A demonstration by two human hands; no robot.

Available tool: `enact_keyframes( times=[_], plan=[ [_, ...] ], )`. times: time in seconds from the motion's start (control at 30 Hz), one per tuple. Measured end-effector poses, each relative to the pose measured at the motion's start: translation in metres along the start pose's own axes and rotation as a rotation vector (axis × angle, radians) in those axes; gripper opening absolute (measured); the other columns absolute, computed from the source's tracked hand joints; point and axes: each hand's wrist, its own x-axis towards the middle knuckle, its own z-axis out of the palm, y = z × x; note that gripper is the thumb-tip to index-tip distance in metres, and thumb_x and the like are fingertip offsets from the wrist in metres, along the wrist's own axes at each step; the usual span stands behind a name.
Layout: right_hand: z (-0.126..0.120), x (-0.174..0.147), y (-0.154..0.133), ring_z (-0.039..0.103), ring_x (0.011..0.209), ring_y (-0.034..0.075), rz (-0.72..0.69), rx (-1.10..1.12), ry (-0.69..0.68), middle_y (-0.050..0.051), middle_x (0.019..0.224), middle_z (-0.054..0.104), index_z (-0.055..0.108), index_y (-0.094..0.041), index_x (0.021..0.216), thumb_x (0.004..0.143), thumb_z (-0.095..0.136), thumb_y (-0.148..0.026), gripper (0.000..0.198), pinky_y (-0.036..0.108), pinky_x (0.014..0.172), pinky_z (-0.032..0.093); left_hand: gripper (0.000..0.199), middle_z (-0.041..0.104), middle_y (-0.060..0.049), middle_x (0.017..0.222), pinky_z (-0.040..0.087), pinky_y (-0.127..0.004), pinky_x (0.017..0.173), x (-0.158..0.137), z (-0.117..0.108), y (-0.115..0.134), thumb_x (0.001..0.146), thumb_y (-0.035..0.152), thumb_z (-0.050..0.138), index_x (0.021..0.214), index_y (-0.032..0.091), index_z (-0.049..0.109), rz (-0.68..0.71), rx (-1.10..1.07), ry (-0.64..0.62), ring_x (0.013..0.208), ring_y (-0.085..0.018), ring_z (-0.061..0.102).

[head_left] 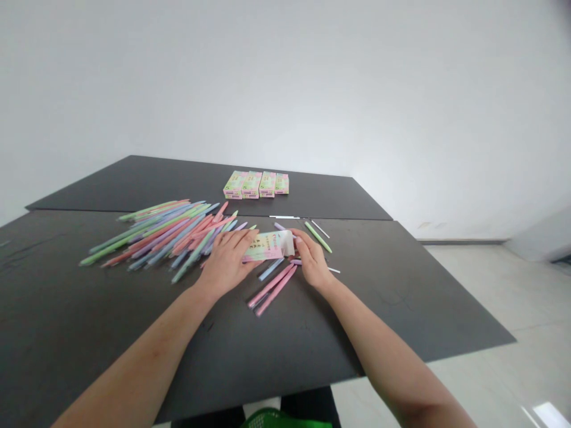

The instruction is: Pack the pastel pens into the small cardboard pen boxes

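Note:
A small pastel green-and-pink printed box (266, 245) lies tilted between my hands above the table, its white end flap (287, 242) standing open on the right. My left hand (227, 255) wraps round the box's left end. At the flap end, my right hand (311, 255) has its fingers closed on the box; a bit of purple shows by the fingertips, too small to tell. Below the box lie two pink pens (277, 289) and a blue pen (270, 269). A green pen (318, 236) is just beyond my right hand.
A large heap of pastel pens (160, 232) spreads to the left on the dark table (401, 297). Several matching boxes (256, 185) stand in a row at the back. Thin white sticks (320, 229) lie near the green pen. The table's front edge is close to my body.

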Motion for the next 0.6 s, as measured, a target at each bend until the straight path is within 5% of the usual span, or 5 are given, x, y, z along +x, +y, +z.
enact_keyframes(
  times=[0.23, 0.6],
  plan=[
    [0.006, 0.002, 0.0, 0.061, 0.066, 0.017, 0.011, 0.094, -0.108, 0.005, 0.085, 0.065, 0.058, -0.025, 0.124, 0.097, 0.039, -0.051, 0.042, 0.031, 0.059, 0.055, 0.059, 0.058, -0.013, 0.134, 0.036, -0.049, 0.101, 0.0, 0.0, 0.001, 0.083, 0.037, 0.065, 0.136, 0.021, 0.046, -0.003, 0.002, 0.0, 0.121, -0.032, 0.051],
    [0.005, 0.001, -0.015, 0.061, 0.058, 0.016, -0.044, -0.098, -0.133, 0.001, 0.07, 0.061, 0.056, -0.024, 0.096, 0.099, 0.039, -0.04, 0.023, 0.029, 0.057, 0.049, 0.059, 0.058, -0.014, 0.132, 0.037, -0.048, 0.1, -0.002, 0.0, 0.001, 0.083, 0.038, 0.066, 0.136, 0.019, 0.046, 0.03, 0.019, -0.01, 0.121, -0.033, 0.051]
  ],
)
